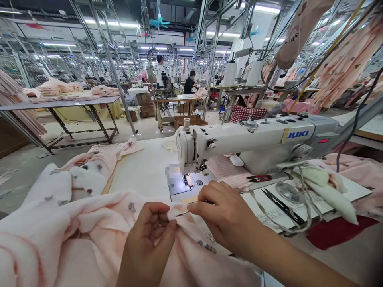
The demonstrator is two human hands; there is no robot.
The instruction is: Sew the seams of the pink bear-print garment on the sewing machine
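Note:
Pale pink fleece fabric (98, 223) with small grey-brown printed figures lies across the front of the table in soft folds. My left hand (149, 239) pinches a small edge of it between thumb and fingers. From the right, my right hand (227, 211) grips a thin pointed metal tool (182, 214), its tip touching the pinched edge. Most of that tool is hidden by my fingers, so its exact kind is unclear. Just beyond both hands stands a white sewing machine (239, 137), its lit needle area over the metal plate (179, 191).
Right of the machine bed lie red-handled thread snips (259, 178), black scissors (283, 205), a clear bobbin-like disc (289, 192) and a white case (236, 160). More pink fabric (353, 171) lies at the right. Two people work at machines farther back.

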